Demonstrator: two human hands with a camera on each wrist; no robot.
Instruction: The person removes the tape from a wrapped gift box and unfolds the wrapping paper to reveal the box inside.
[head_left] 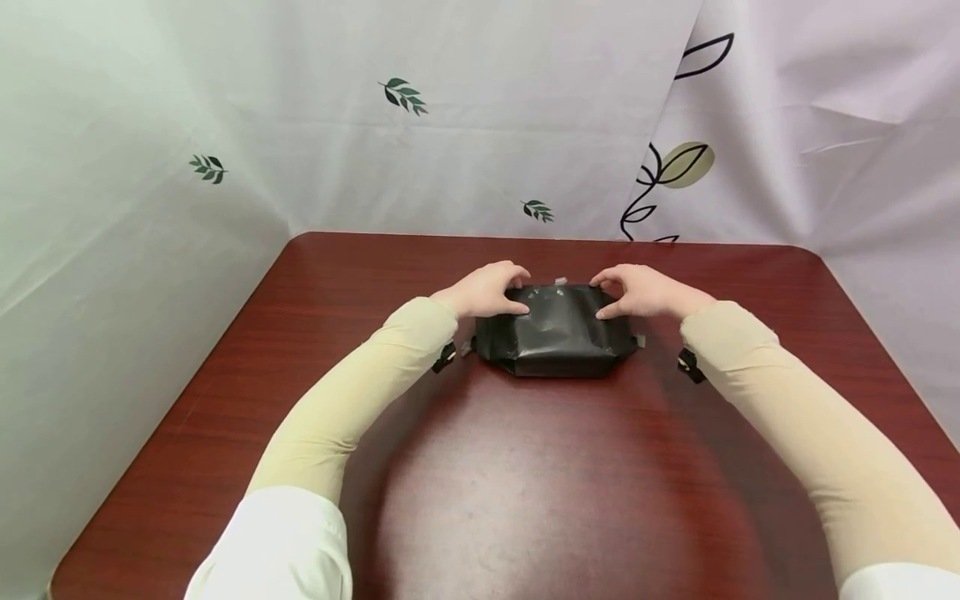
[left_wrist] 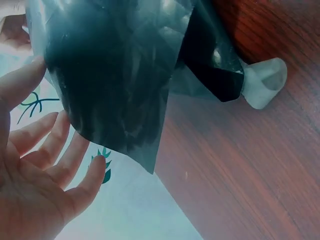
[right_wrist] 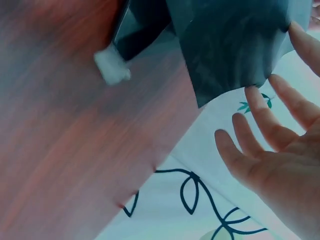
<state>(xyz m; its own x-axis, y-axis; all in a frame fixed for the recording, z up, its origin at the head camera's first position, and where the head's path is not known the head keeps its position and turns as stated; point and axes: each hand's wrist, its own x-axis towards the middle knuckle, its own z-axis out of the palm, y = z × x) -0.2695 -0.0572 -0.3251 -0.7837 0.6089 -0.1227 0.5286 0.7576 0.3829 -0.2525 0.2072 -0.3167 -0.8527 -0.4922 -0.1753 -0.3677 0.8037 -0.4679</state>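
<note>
A black plastic-wrapped package lies on the table, with a loose sheet edge at its far side. My left hand holds its far left corner, thumb on the near face and fingers at the far edge. At the far right corner, my right hand holds the plastic in the same way. In the left wrist view the sheet hangs in front of the fingertips. The right wrist view shows thumb and fingers touching the plastic sheet. The package's underside is hidden.
Whitish tape-like tabs stick out at the package's sides, one in the left wrist view and one in the right wrist view. A brown wooden table bears the package. White fabric with leaf prints stands behind the table's far edge.
</note>
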